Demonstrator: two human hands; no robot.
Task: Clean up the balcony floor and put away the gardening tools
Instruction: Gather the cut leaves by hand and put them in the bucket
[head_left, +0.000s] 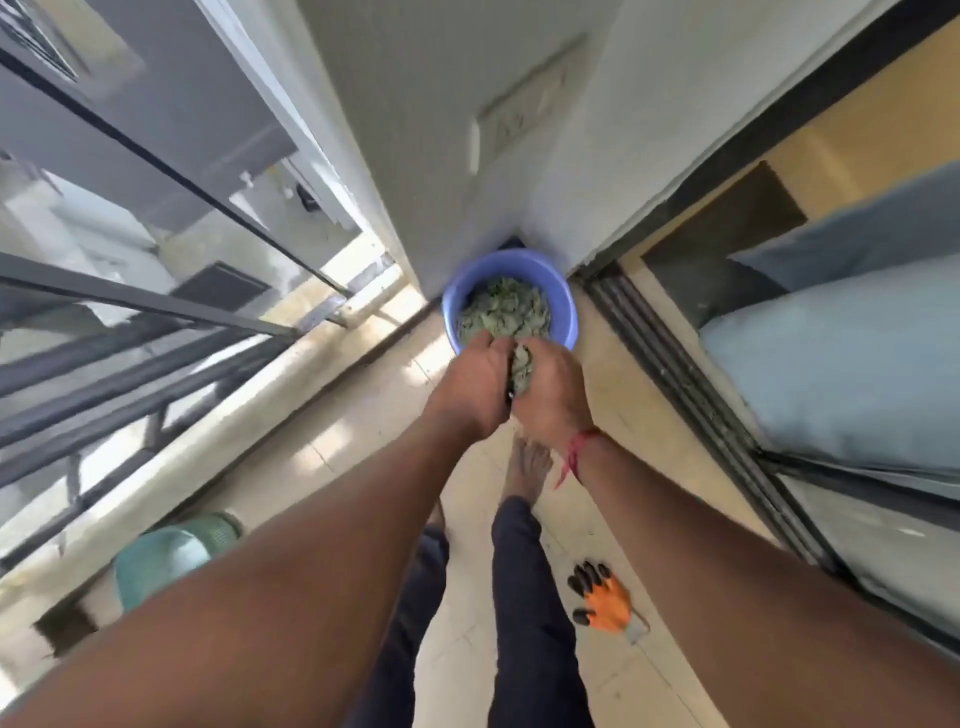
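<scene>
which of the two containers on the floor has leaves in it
The blue bucket in the wall corner, heaped with green leaves; the green basket by the railing shows none.

Home balcony: railing (130, 306), sliding-door track (691, 395).

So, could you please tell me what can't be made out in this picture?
Head view:
- Dark thing between the left hand and right hand: mostly covered by them, unidentifiable.
- Bucket near rim: hidden behind both hands and the leaves they hold.
- Green basket: partly covered by the left forearm.
- Grey item under the orange glove: covered, blurred.
</scene>
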